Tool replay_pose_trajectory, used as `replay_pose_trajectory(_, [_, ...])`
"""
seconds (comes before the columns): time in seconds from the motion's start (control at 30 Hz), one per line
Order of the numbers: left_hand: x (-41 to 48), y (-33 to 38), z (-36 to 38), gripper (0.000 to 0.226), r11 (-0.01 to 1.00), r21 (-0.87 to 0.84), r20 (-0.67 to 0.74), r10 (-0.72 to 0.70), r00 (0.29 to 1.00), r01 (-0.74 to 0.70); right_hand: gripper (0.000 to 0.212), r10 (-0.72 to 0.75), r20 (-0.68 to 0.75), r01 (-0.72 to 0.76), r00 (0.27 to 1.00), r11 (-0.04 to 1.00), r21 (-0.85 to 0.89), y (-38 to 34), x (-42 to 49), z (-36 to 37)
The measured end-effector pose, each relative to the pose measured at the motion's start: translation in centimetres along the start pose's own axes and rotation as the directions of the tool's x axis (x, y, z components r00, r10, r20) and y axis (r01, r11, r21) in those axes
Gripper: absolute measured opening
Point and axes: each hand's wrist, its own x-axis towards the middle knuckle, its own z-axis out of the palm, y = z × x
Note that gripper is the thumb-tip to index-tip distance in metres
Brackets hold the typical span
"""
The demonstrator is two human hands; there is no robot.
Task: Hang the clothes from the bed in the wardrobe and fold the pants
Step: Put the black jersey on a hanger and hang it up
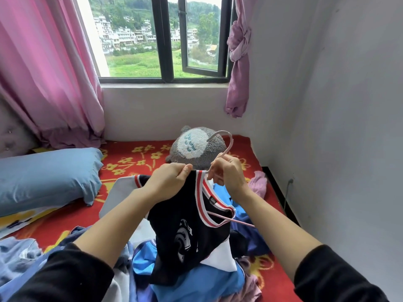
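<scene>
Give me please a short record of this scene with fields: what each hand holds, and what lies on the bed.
left hand: pinches the striped collar of the black jersey
right hand: grips the pink hanger below its hook
hanger: partly through the neck opening
bed: pile of clothes, blue pillow, grey plush toy
wardrobe: not in view

Blue pillow (45, 177) at left, grey plush toy (196, 147) (white belly showing), pink curtains (43, 73), open window (165, 38)

left grip (169, 182) pinching, right grip (227, 175) curled tight, held close together
</scene>
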Motion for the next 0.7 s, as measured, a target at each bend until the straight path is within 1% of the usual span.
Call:
replay_pose_trajectory(0.07, [0.0, 0.1, 0.6, 0.049, 0.999, -0.031, -0.014, 0.023, 1.000, -0.023, 0.010, 0.006, 0.015, -0.006, 1.000, 0.999, -0.043, 0.3, 0.1, 0.2])
replay_pose_trajectory(0.13, [0.1, -0.2, 0.4, 0.049, 0.999, -0.032, -0.053, 0.022, 0.998, -0.024, 0.013, -0.049, -0.020, 0.045, 0.999, 0.985, -0.164, 0.7, 0.5, -0.3])
replay_pose_trajectory(0.17, [0.1, -0.5, 0.2, 0.049, 1.000, -0.023, -0.070, 0.016, 0.997, -0.017, 0.013, -0.120, -0.052, 0.103, 0.991, 0.961, -0.257, 0.8, 0.5, -0.9])
replay_pose_trajectory(0.23, [0.1, -1.1, -0.2, 0.049, 1.000, -0.026, -0.108, -0.008, 0.994, 0.005, 0.010, -0.307, -0.078, 0.252, 0.949, 0.882, -0.399, 1.1, -0.1, -1.9])
replay_pose_trajectory(0.27, [0.1, -1.4, -0.4, 0.054, 0.999, -0.035, -0.134, -0.025, 0.991, 0.021, 0.011, -0.380, -0.040, 0.326, 0.924, 0.839, -0.436, 1.3, -0.9, -2.4])
replay_pose_trajectory(0.3, [0.1, -1.7, -0.6, 0.059, 0.998, -0.045, -0.159, -0.039, 0.987, 0.033, 0.014, -0.421, 0.027, 0.382, 0.907, 0.793, -0.474, 2.0, -1.7, -2.7])
replay_pose_trajectory(0.33, [0.0, -2.0, -0.7, 0.062, 0.997, -0.060, -0.180, -0.053, 0.982, 0.042, 0.017, -0.421, 0.118, 0.417, 0.899, 0.745, -0.520, 2.9, -2.7, -2.8])
replay_pose_trajectory(0.37, [-0.1, -2.3, -0.8, 0.062, 0.996, -0.074, -0.198, -0.060, 0.978, 0.046, 0.019, -0.358, 0.221, 0.417, 0.907, 0.696, -0.584, 4.2, -3.5, -2.9])
replay_pose_trajectory(0.4, [-0.2, -2.5, -0.9, 0.061, 0.995, -0.086, -0.210, -0.067, 0.976, 0.050, 0.021, -0.229, 0.310, 0.382, 0.923, 0.651, -0.656, 5.6, -4.2, -3.0])
replay_pose_trajectory(0.43, [-0.2, -2.6, -1.0, 0.060, 0.994, -0.096, -0.217, -0.071, 0.974, 0.051, 0.021, -0.049, 0.352, 0.310, 0.935, 0.596, -0.740, 7.1, -4.8, -3.0])
replay_pose_trajectory(0.47, [-0.2, -2.7, -1.1, 0.060, 0.993, -0.105, -0.224, -0.071, 0.972, 0.048, 0.031, 0.128, 0.343, 0.227, 0.931, 0.535, -0.814, 8.3, -5.3, -3.1])
replay_pose_trajectory(0.5, [-0.3, -2.8, -1.1, 0.060, 0.993, -0.111, -0.231, -0.068, 0.971, 0.043, 0.048, 0.253, 0.301, 0.148, 0.919, 0.488, -0.860, 9.4, -5.5, -3.1])
replay_pose_trajectory(0.53, [-0.3, -2.8, -1.1, 0.062, 0.992, -0.117, -0.239, -0.067, 0.969, 0.039, 0.064, 0.325, 0.254, 0.078, 0.911, 0.469, -0.880, 10.3, -5.7, -3.3])
replay_pose_trajectory(0.57, [-0.4, -2.8, -1.2, 0.063, 0.992, -0.121, -0.249, -0.065, 0.966, 0.035, 0.073, 0.368, 0.205, 0.013, 0.907, 0.461, -0.887, 10.9, -5.6, -3.5])
replay_pose_trajectory(0.6, [-0.5, -2.8, -1.3, 0.064, 0.992, -0.122, -0.261, -0.061, 0.963, 0.030, 0.075, 0.398, 0.167, -0.037, 0.902, 0.457, -0.889, 11.2, -5.3, -3.6])
replay_pose_trajectory(0.63, [-0.7, -2.8, -1.4, 0.064, 0.992, -0.125, -0.272, -0.057, 0.961, 0.024, 0.072, 0.430, 0.136, -0.072, 0.893, 0.435, -0.898, 11.5, -4.9, -3.9])
replay_pose_trajectory(0.7, [-1.0, -3.0, -1.7, 0.064, 0.988, -0.154, -0.288, -0.072, 0.955, 0.028, 0.058, 0.504, 0.099, -0.082, 0.858, 0.325, -0.942, 11.8, -4.3, -4.4])
